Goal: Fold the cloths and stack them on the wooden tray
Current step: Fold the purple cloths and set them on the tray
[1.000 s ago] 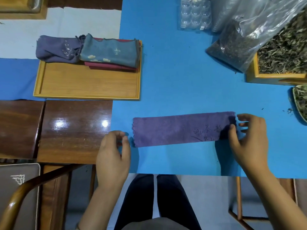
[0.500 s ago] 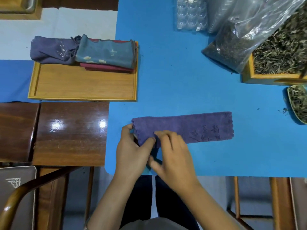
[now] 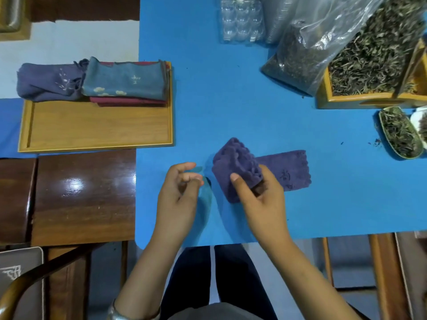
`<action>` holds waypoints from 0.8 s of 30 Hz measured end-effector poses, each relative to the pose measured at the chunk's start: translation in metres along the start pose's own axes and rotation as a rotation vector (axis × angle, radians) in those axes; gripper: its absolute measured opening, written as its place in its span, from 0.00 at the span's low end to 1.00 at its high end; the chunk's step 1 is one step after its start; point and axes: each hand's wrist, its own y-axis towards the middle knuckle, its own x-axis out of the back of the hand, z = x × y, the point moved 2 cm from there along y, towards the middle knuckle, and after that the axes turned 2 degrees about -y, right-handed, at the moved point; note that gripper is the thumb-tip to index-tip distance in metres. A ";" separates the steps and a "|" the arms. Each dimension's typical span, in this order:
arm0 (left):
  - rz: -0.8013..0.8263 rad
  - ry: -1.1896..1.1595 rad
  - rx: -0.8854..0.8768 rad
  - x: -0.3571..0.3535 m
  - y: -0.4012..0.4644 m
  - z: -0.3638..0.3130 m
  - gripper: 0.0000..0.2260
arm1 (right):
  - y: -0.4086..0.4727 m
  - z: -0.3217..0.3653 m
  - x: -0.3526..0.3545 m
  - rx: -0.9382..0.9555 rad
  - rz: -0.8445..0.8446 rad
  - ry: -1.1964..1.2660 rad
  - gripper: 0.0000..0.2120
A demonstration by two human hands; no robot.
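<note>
Purple cloth (image 3: 240,172) half-folded in pinching right hand (image 3: 261,199) (embroidered characters illegible), left hand (image 3: 180,195) loosely curled, empty.

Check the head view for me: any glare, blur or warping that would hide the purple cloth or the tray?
Head view: glare sits only on the dark wooden table, left of the work area; the purple cloth and right hand look sharp, with soft shadows beneath; the left hand fingertips are slightly blurred; wide-angle bowing bends the wooden tray edges, mildly.
</note>
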 end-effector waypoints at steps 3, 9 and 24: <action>0.032 0.051 0.064 -0.012 0.002 0.006 0.06 | 0.005 -0.001 0.024 -0.028 -0.070 0.051 0.07; 0.123 0.149 0.172 -0.045 -0.006 0.010 0.13 | 0.012 -0.022 0.078 -0.069 -0.181 -0.047 0.05; -0.010 0.474 0.062 -0.101 -0.008 -0.001 0.20 | 0.037 -0.042 0.108 0.149 -0.217 -0.812 0.11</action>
